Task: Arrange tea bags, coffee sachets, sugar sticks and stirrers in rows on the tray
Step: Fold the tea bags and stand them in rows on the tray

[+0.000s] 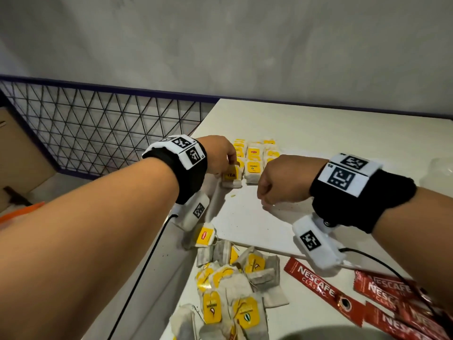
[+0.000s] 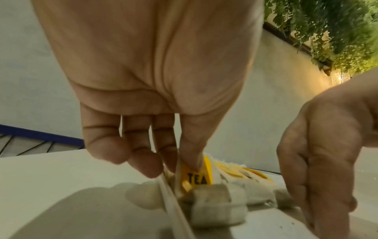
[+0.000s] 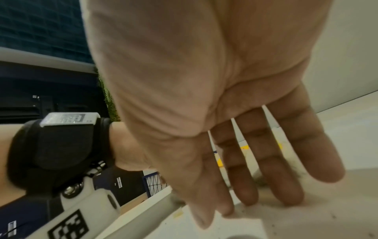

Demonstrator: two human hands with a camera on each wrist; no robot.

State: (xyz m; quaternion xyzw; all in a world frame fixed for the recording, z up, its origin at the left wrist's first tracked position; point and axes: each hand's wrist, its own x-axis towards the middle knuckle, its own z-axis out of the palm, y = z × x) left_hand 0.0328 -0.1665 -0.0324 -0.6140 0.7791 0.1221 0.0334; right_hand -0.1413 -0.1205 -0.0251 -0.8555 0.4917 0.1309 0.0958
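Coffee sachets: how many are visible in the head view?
4 coffee sachets at least: three overlapping at the lower right, one alone beside the loose tea bags; more may be hidden.

We see a white table bearing a white tray, loose tea bags and red coffee sachets.
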